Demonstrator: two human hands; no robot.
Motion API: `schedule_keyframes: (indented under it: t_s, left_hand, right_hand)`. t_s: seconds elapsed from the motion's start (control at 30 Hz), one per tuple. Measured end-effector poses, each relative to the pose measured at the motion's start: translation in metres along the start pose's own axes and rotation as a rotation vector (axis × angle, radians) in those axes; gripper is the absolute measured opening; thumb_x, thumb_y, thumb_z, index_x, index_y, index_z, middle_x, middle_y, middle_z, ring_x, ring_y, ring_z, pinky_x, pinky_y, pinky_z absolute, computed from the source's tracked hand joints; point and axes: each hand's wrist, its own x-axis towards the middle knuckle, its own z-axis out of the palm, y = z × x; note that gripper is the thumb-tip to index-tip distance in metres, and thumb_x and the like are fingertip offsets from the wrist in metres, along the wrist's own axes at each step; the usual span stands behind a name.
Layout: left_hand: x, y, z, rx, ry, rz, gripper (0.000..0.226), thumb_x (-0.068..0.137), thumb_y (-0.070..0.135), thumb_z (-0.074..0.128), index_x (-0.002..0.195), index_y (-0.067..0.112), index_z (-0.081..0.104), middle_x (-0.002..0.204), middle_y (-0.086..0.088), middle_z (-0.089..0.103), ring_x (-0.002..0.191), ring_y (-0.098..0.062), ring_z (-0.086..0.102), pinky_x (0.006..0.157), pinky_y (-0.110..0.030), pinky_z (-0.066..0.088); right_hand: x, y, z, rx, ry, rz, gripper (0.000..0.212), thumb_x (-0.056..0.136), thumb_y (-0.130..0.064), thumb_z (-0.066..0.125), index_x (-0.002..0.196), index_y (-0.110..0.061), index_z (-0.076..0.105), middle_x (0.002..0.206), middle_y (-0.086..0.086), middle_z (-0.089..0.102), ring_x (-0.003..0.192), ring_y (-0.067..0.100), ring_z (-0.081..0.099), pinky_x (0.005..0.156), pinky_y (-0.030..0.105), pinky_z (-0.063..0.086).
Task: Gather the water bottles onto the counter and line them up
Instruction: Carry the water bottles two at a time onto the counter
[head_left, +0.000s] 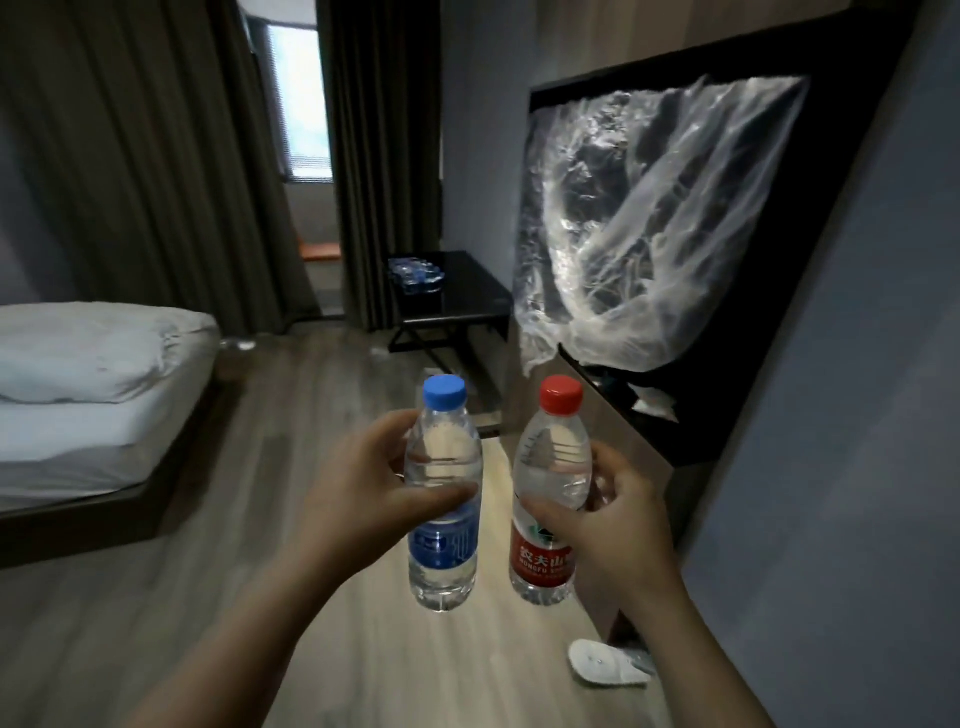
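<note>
Head view, sole view: left hand (374, 483), thumb laid across the front and fingers curled behind, grips the blue-capped bottle (444, 447) about its middle; right hand (618, 525), wrapped likewise, grips the red-capped bottle (553, 462) just above its red label; both bottles upright, caps on, carried in the air over the wooden floor (311, 597), side by side and near each other but not touching; a pack of bottles (415, 273) lies farther off on a black side table (467, 296), straight ahead and well apart from the hands; dark ledge (649, 421) under the plastic-wrapped screen (649, 223), ahead and to the right, its long axis running away along the right-hand wall, judged the likely counter, though that is not certain; right hand and its red-capped bottle nearer that ledge, left hand on the far side of it; setting-down judged to call for a reach forward and rightward, bottles kept vertical; bed (78, 374) at left; one white slipper (608, 667) on the floor by the wall.
</note>
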Motion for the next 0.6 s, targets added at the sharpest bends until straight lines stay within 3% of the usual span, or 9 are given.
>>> schedule_keyframes:
  t_s: [0.1, 0.27, 0.33, 0.47, 0.6]
  left_hand:
    - [0.003, -0.020, -0.032, 0.018, 0.046, -0.010, 0.054, 0.058, 0.042, 0.084, 0.107, 0.033, 0.061, 0.090, 0.014, 0.073, 0.081, -0.001, 0.070, 0.075, -0.035, 0.061]
    - [0.018, -0.048, -0.072, 0.023, 0.111, -0.041, 0.061, 0.052, 0.047, 0.083, 0.106, 0.037, 0.055, 0.088, 0.010, 0.074, 0.081, -0.005, 0.071, 0.076, -0.038, 0.060]
    - [0.029, -0.057, -0.081, 0.032, 0.127, -0.045, 0.058, 0.052, 0.048, 0.082, 0.101, 0.039, 0.054, 0.086, 0.010, 0.073, 0.079, -0.004, 0.071, 0.075, -0.038, 0.061]
    - [0.060, -0.073, -0.090, 0.053, 0.133, -0.053, 0.056, 0.056, 0.045, 0.083, 0.101, 0.045, 0.049, 0.089, 0.011, 0.072, 0.080, -0.003, 0.071, 0.075, -0.034, 0.061]
    - [0.102, -0.093, -0.087, 0.076, 0.150, -0.058, 0.058, 0.058, 0.043, 0.084, 0.101, 0.049, 0.046, 0.091, 0.013, 0.071, 0.082, 0.000, 0.069, 0.076, -0.029, 0.060]
  right_hand:
    - [0.011, -0.003, 0.042, 0.060, -0.062, -0.003, 0.064, 0.046, -0.057, 0.085, 0.104, -0.055, 0.060, 0.101, -0.020, 0.071, 0.093, 0.003, 0.069, 0.078, 0.033, 0.058]
    - [0.034, -0.010, 0.093, 0.063, -0.088, -0.053, 0.059, 0.046, -0.058, 0.083, 0.100, -0.062, 0.058, 0.097, -0.030, 0.069, 0.087, -0.010, 0.066, 0.055, 0.006, 0.049]
    - [0.046, -0.012, 0.107, 0.056, -0.107, -0.049, 0.059, 0.046, -0.061, 0.082, 0.099, -0.062, 0.058, 0.096, -0.032, 0.068, 0.087, -0.013, 0.065, 0.053, 0.002, 0.046]
    - [0.081, -0.005, 0.127, 0.058, -0.119, -0.045, 0.055, 0.046, -0.058, 0.082, 0.095, -0.066, 0.057, 0.094, -0.036, 0.067, 0.086, -0.016, 0.063, 0.051, 0.000, 0.043]
    - [0.127, 0.013, 0.143, 0.068, -0.135, -0.058, 0.056, 0.047, -0.053, 0.084, 0.097, -0.063, 0.059, 0.095, -0.030, 0.070, 0.084, -0.009, 0.067, 0.057, 0.009, 0.050]
